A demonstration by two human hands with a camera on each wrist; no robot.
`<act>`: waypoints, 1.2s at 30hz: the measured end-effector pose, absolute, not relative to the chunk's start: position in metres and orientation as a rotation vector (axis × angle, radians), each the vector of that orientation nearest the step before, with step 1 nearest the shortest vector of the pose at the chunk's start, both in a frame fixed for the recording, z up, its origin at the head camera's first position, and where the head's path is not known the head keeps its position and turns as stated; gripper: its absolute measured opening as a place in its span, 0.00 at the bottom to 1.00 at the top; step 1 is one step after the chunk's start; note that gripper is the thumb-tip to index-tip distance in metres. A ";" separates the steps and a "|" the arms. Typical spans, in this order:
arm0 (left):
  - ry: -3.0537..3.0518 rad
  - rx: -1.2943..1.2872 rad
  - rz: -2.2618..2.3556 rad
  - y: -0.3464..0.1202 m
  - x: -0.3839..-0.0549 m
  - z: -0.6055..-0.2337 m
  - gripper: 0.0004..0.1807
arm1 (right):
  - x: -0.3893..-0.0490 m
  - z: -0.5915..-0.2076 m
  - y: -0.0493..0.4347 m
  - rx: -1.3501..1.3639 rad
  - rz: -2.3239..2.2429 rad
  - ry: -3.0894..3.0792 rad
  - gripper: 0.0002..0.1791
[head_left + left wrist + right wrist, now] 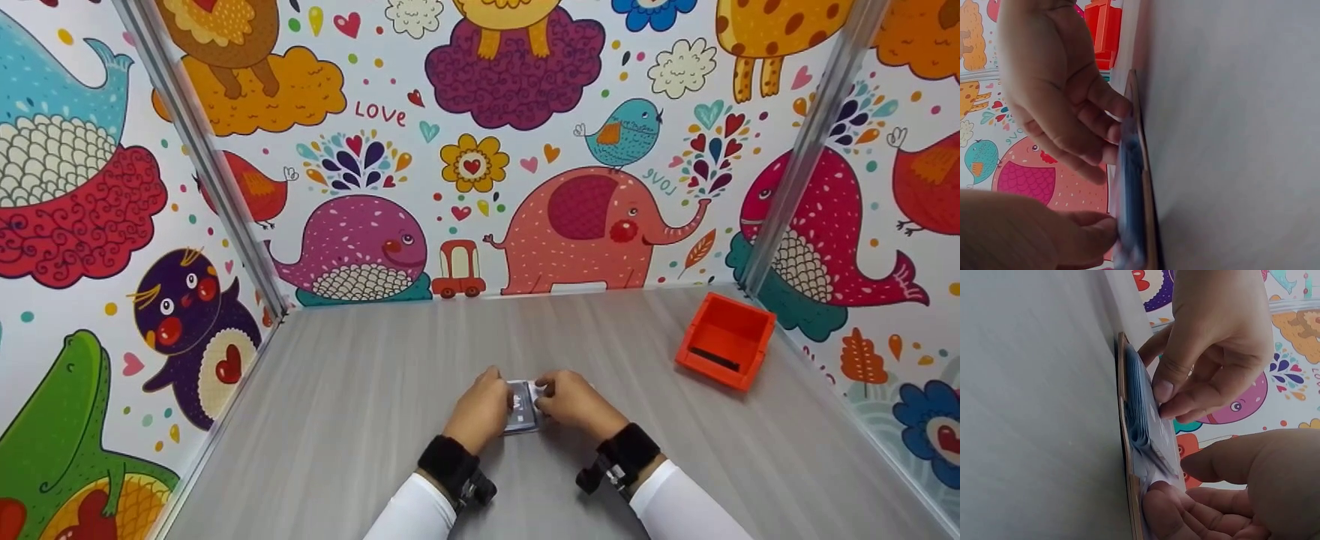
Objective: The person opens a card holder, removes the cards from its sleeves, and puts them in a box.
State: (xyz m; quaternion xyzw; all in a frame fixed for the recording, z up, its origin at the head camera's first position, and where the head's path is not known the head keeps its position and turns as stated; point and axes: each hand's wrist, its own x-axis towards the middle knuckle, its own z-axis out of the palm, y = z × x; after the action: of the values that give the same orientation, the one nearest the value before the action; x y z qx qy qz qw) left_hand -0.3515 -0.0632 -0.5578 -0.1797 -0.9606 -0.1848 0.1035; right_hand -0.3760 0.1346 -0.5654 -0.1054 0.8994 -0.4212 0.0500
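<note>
A small flat card holder [520, 409] lies open on the table between the hands. In the right wrist view its thick stack of bluish clear sleeves [1139, 405] sits on a thin cover with tan edges [1135, 509]. The top sleeve shows a dark face with white print. From the left, my left hand [480, 409] holds the stack, thumb on top near the edge. My right hand [574, 401] has curled fingers at the whitish right side, where thumb and finger seem to pinch a sleeve. Fingers partly hide that spot.
At the right rear of the table stands an orange bin [731, 330] with a dark strip [715, 358] in it. Printed panels [472, 225] with metal corner posts [817, 142] enclose the back and sides of the grey table [360, 375].
</note>
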 end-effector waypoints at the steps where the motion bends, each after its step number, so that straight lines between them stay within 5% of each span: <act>1: -2.833 -0.525 -0.556 -0.063 -0.352 -0.558 0.09 | -0.376 -0.566 0.135 -0.299 -1.311 2.715 0.23; 36: -2.907 -0.511 -0.582 -0.065 -0.352 -0.553 0.17 | -0.379 -0.572 0.135 -0.176 -1.472 2.618 0.21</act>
State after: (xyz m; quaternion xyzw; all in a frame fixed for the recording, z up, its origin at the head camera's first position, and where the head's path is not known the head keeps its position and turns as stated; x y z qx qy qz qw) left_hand -0.3516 -0.0655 -0.5529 -0.1694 -0.9642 -0.1931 0.0665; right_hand -0.3792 0.1347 -0.5718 -0.0585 0.8682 -0.4882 0.0664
